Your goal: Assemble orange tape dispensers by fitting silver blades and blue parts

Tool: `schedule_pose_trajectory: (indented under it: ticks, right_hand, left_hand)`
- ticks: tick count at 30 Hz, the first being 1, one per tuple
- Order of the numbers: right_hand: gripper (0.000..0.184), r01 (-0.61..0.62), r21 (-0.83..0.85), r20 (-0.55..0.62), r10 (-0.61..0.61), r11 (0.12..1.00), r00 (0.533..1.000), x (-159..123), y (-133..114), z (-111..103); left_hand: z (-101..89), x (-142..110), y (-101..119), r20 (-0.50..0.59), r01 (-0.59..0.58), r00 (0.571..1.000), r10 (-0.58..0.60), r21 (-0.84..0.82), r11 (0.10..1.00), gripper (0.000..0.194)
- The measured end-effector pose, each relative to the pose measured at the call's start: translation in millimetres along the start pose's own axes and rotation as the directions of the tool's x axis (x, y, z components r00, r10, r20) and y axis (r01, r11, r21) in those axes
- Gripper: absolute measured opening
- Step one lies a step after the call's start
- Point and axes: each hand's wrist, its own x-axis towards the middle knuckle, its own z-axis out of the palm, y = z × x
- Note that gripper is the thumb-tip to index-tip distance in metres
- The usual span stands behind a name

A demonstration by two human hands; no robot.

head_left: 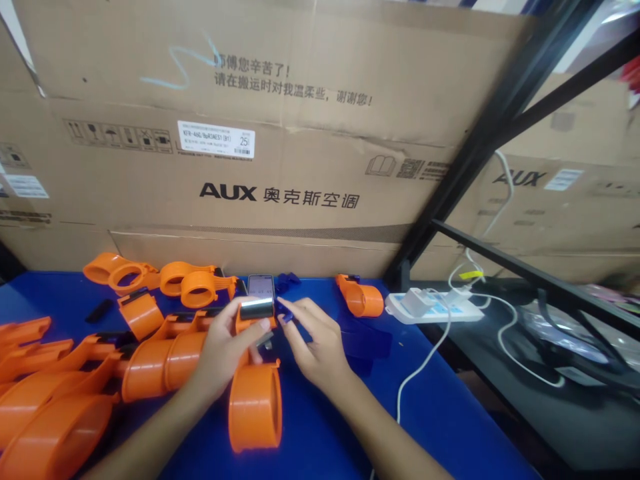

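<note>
My left hand [224, 343] is closed around an orange tape dispenser [255, 407], its round drum hanging toward me. A shiny dark strip [257, 308] crosses the dispenser's top end, close to the left thumb. My right hand [320, 343] pinches a small dark blue piece [284, 311] between thumb and finger, right beside that end. Whether the piece touches the dispenser I cannot tell. Just beyond both hands stands a phone [261, 285] with a lit screen. Several more orange dispensers [145, 367] lie to the left of my left hand.
A blue surface [320, 427] carries everything. Small blue pieces [289, 281] lie past the phone. Another orange dispenser [365, 300] sits near a white power strip [435, 307] with cables. Behind rises a large cardboard box [300, 147]; a black metal frame [465, 173] slants on the right.
</note>
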Motion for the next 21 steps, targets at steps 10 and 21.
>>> schedule_pose_trajectory:
  ticks: [10,21]
  right_hand:
    - [0.051,0.035,0.042,0.095,-0.039,0.999,0.995,-1.0,-2.4,4.9]
    - [0.047,0.062,-0.004,-0.005,-0.062,0.998,0.998,-4.2,-5.8,6.2]
  left_hand:
    - [-8.6,7.0,2.4,0.036,-0.043,0.998,0.041,0.052,0.998,0.032]
    - [-3.9,1.2,9.0,0.024,-0.025,0.999,0.025,-0.003,1.000,0.028]
